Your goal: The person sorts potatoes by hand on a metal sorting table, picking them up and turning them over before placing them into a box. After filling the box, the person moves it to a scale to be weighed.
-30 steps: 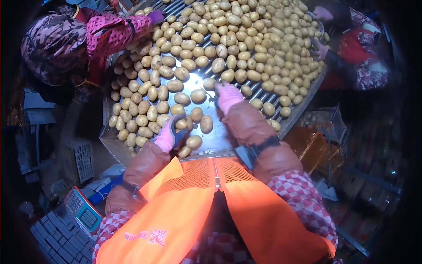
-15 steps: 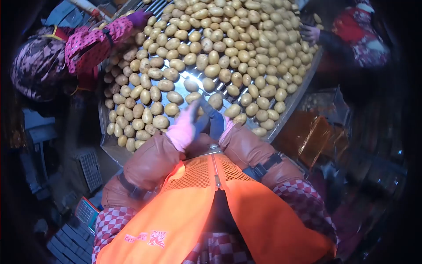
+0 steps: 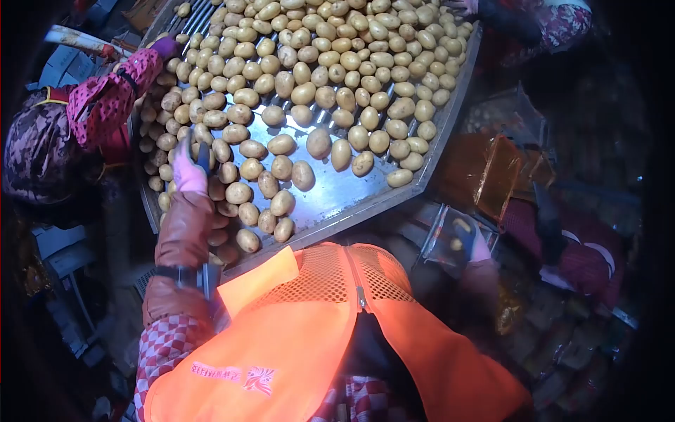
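My left hand [image 3: 189, 169], in a pink and dark grey glove, reaches into the potatoes [image 3: 239, 133] at the left side of the sorting table. Its fingers are stretched and apart among them; I see no potato gripped. My right hand [image 3: 478, 243], gloved the same way, is off the table to the right, above a clear plastic-lined container [image 3: 436, 243]. A small yellowish potato [image 3: 462, 226] shows at its fingers, which look bent round it, though the spot is dim and blurred.
The metal table [image 3: 330, 197] has a raised rim [image 3: 365, 218] and a slatted rack. At left a co-worker's purple-gloved hand [image 3: 166, 47] touches potatoes; another person's hand [image 3: 467, 5] is at the top right. Brown-orange boxes [image 3: 485, 172] stand right of the table.
My hands have parted from the table's middle: the left moved left onto the potatoes, the right swung out right over the container. The view has shifted, and the table's front has fewer potatoes.
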Demonstrator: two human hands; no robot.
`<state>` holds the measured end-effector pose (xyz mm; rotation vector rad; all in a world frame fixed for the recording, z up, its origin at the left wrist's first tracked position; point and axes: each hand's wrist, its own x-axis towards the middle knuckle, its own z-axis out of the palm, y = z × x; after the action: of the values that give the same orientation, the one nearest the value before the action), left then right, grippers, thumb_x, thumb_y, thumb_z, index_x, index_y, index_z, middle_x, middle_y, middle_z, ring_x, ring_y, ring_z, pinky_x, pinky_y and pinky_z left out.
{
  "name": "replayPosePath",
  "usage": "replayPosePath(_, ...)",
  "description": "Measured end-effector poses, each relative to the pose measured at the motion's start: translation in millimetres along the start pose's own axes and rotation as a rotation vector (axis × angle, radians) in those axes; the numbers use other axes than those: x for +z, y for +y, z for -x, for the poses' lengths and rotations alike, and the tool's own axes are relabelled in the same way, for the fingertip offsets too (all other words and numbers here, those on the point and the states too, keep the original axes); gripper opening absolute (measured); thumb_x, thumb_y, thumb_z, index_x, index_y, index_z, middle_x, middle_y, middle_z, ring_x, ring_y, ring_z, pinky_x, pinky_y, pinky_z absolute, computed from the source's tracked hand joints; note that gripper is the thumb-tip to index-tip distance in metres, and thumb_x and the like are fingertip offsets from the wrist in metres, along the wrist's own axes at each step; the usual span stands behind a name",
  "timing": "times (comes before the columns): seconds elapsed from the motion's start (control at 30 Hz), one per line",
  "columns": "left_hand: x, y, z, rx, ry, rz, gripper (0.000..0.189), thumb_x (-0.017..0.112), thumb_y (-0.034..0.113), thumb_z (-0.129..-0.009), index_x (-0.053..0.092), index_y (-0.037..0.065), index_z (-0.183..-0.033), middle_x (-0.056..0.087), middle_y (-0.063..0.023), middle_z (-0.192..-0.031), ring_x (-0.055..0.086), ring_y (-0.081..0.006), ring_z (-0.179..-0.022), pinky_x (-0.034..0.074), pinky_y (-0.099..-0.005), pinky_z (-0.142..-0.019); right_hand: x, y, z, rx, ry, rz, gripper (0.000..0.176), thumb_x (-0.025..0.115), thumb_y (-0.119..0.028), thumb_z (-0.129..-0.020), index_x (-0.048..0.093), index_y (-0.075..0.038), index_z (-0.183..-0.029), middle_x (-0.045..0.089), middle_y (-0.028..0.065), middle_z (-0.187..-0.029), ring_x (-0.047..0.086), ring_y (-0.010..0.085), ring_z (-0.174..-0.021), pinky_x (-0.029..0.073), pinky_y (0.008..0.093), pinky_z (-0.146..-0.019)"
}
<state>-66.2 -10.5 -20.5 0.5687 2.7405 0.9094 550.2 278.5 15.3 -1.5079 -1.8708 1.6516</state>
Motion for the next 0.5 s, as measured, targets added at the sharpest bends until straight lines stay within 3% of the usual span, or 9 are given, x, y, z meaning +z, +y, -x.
replayPosePath(0.03,-4,-4,-9,0.001,0.084,-0.379,0.069,0.069,0.047,-0.094,0.046,0.022,-0.154,0.043,-0.0204,-0.157,0.042,-0.0344,-0.144,0.036,-0.0588,-0.115,-11,19,-4,0.011,0.221,0.701,0.049,0.074,-0.018,-0.092,0.059,-0.005,-0.137,0.067,0.0114,-0.115,0.064,0.0241,-0.107,0.053,0.0325,-0.093)
replayPosePath(0.1,28,-8,4,-0.149,-0.056,-0.544,0.087,0.071,0.060,-0.085,0.036,0.029,-0.159,0.026,-0.0209,-0.165,0.024,-0.0446,-0.152,0.023,-0.0718,-0.116,38,-46,-23,0.567,0.327,-0.394,0.046,0.072,-0.016,-0.096,0.059,-0.005,-0.139,0.068,0.0131,-0.118,0.063,0.0242,-0.113,0.051,0.0299,-0.099)
replayPosePath(0.13,31,10,20,-0.105,-0.188,-0.593,0.088,0.072,0.059,-0.085,0.034,0.030,-0.159,0.026,-0.0210,-0.165,0.022,-0.0508,-0.151,0.021,-0.0740,-0.115,48,23,-58,0.006,0.301,0.120,0.045,0.071,-0.008,-0.095,0.060,-0.003,-0.138,0.068,0.0139,-0.122,0.063,0.0234,-0.114,0.051,0.0307,-0.098)
replayPosePath(0.17,31,28,46,0.008,-0.213,-0.534,0.086,0.072,0.059,-0.085,0.035,0.032,-0.158,0.028,-0.0216,-0.164,0.018,-0.0555,-0.150,0.020,-0.0733,-0.116,85,-32,-60,-0.082,0.233,-0.213,0.045,0.071,-0.004,-0.095,0.059,0.001,-0.137,0.069,0.0142,-0.124,0.064,0.0216,-0.113,0.051,0.0309,-0.098)
replayPosePath(0.23,51,21,94,0.200,-0.257,-0.569,0.091,0.073,0.058,-0.084,0.032,0.029,-0.160,0.029,-0.0209,-0.162,0.020,-0.0546,-0.149,0.018,-0.0719,-0.117,123,-67,-90,-0.272,0.068,0.037,0.035,0.070,0.003,-0.092,0.066,0.004,-0.127,0.070,0.0137,-0.120,0.066,0.0190,-0.112,0.051,0.0302,-0.098)
replayPosePath(0.3,40,12,136,0.353,-0.319,-0.470,0.081,0.071,0.050,-0.086,0.040,0.024,-0.156,0.030,-0.0170,-0.163,0.022,-0.0522,-0.149,0.019,-0.0701,-0.118,157,-109,-112,-0.430,0.084,0.241,0.029,0.068,0.004,-0.089,0.070,0.003,-0.118,0.072,0.0155,-0.113,0.070,0.0203,-0.105,0.054,0.0303,-0.093)
replayPosePath(0.37,24,4,153,0.451,-0.378,-0.480,0.082,0.073,0.045,-0.086,0.039,0.022,-0.156,0.032,-0.0187,-0.162,0.027,-0.0491,-0.148,0.024,-0.0664,-0.117,170,-129,-142,-0.382,-0.020,0.281,0.040,0.071,-0.002,-0.086,0.067,0.001,-0.125,0.070,0.0159,-0.117,0.067,0.0276,-0.111,0.052,0.0362,-0.098)
replayPosePath(0.43,21,-10,158,0.420,-0.370,-0.398,0.079,0.074,0.042,-0.086,0.041,0.021,-0.155,0.032,-0.0195,-0.162,0.027,-0.0481,-0.148,0.024,-0.0647,-0.119,198,-121,-168,-0.711,0.242,0.859,0.057,0.069,-0.008,-0.084,0.056,-0.004,-0.139,0.062,0.0158,-0.131,0.057,0.0340,-0.124,0.045,0.0458,-0.107)
replayPosePath(0.5,17,-20,167,0.384,-0.347,-0.314,0.077,0.074,0.038,-0.087,0.042,0.021,-0.155,0.031,-0.0203,-0.162,0.027,-0.0470,-0.149,0.023,-0.0631,-0.120,242,-150,-141,-0.312,0.024,1.146,0.068,0.067,-0.013,-0.084,0.045,-0.008,-0.148,0.050,0.0182,-0.145,0.045,0.0388,-0.136,0.035,0.0529,-0.115)
